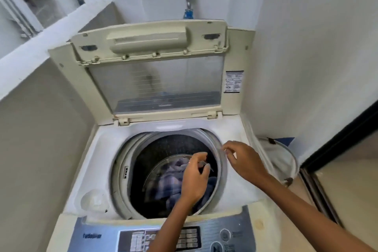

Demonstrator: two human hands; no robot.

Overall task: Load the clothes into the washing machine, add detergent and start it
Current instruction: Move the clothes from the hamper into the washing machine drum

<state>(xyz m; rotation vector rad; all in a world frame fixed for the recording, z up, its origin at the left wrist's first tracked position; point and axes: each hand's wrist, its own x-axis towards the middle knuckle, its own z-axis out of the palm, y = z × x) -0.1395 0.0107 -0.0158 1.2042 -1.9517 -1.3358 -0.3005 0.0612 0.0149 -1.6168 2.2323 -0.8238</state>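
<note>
White walls close round a narrow corner where one top-loading washing machine (98, 149) stands, its single lid (151, 63) folded up and back against the wall under one tap (188, 4). From the head view, both of the person's hands hang over the open drum (169, 172): the left hand (195, 178) is above the drum mouth with fingers curled toward the thumb, pinching something small and thin that I cannot make out, and the right hand (243, 161) hovers at the drum's right rim, fingertips loosely together, with nothing I can see in them. Down in the drum lies one heap of bluish, checked clothes (171, 182); how many garments it holds I cannot tell. To the right on the floor sits one round laundry basket (286, 159), seemingly emptied. So loading looks about done, I'd judge, and detergent comes next, though no detergent container shows. After that, the lid must come down and the one control panel (204, 235) at the front needs a press.
</note>
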